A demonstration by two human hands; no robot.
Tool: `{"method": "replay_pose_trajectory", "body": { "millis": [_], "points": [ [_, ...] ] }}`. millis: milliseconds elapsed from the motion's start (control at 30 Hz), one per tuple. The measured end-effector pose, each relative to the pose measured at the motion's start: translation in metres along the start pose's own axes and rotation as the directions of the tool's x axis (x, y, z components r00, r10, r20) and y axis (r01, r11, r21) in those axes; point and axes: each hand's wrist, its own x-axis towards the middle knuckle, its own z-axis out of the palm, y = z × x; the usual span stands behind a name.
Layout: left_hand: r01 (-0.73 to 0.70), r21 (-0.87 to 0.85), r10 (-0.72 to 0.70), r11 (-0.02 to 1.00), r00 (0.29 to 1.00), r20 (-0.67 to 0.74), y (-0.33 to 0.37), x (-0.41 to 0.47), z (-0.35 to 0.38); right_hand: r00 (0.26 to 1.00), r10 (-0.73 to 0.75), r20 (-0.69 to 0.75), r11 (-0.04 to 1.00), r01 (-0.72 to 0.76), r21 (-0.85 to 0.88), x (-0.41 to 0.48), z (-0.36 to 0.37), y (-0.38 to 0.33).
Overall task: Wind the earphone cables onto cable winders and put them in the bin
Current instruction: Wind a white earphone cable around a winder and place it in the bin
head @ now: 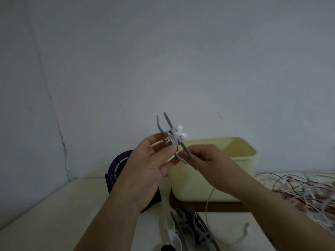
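Observation:
My left hand [154, 160] holds a grey cable winder [172, 138] up in front of the wall, its fingers curled round the winder's middle. White earbuds [180, 132] and turns of white cable sit at the winder's centre. My right hand [204, 156] pinches the white earphone cable [208, 200] right beside the winder's lower prong; the cable hangs down from it to the table. The pale yellow bin [239, 160] stands just behind and below my right hand.
A tangle of white and red earphone cables [304, 191] lies on the table at the right. Several spare grey and white winders [188, 227] lie near the front edge. A purple round device on a dark stand [117, 167] sits behind my left wrist. A brown tray [217, 205] is under the bin.

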Motion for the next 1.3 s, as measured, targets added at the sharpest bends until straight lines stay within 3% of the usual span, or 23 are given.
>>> {"method": "replay_pose_trajectory", "body": {
  "millis": [233,400,500,667,767,867,933,1133,1300],
  "points": [
    [0.032,0.012,-0.031,0.999,0.993,-0.114,-0.007,0.007,-0.017,0.986,0.033,0.163,0.945,0.022,-0.326,-0.006,-0.003,-0.011],
    [0.022,0.375,0.028,0.927,0.991,-0.128,-0.013,0.006,-0.019,0.982,-0.002,0.189,0.880,0.091,-0.465,-0.011,-0.009,-0.023],
    [0.032,0.490,0.030,0.871,0.993,-0.118,-0.015,0.005,-0.016,0.976,-0.055,0.212,0.858,0.155,-0.491,-0.012,-0.015,-0.028],
    [0.053,0.525,-0.057,0.849,0.998,-0.010,-0.012,0.003,-0.017,0.990,-0.123,0.064,0.855,0.138,-0.500,-0.010,-0.035,-0.033],
    [0.029,0.623,-0.059,0.782,0.998,0.027,-0.009,0.001,-0.016,0.980,-0.197,-0.036,0.863,0.156,-0.481,-0.010,-0.046,-0.033],
    [-0.013,0.730,-0.086,0.683,0.991,0.098,-0.007,-0.002,-0.013,0.966,-0.245,-0.086,0.879,0.184,-0.441,-0.011,-0.054,-0.034],
    [-0.028,0.736,-0.137,0.676,0.977,0.164,-0.003,-0.006,-0.009,0.964,-0.248,-0.095,0.892,0.189,-0.411,-0.010,-0.058,-0.031],
    [-0.044,0.608,-0.202,0.793,0.922,0.330,0.002,-0.010,-0.007,0.974,-0.136,-0.183,0.990,0.139,0.007,-0.003,-0.064,-0.007],
    [-0.093,0.413,-0.082,0.906,0.918,0.387,0.006,-0.011,0.003,0.998,-0.030,-0.050,0.955,0.043,0.295,0.001,-0.040,0.008]
  ]
}}
